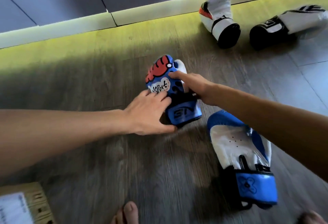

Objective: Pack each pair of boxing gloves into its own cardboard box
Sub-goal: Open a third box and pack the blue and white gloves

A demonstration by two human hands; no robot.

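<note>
Gripping the blue glove (165, 85) by its cuff with the left hand (149, 115) and its far side with the right hand (192, 85), probably to pair it with the second glove (241, 151).

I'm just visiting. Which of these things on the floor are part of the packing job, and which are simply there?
Part of the job:
patterned blue glove, held by left hand and right hand
plain blue glove
white glove with orange
white glove with black stripes
cardboard box

Simply there:
bare toes
wooden floor
skirting board
</note>
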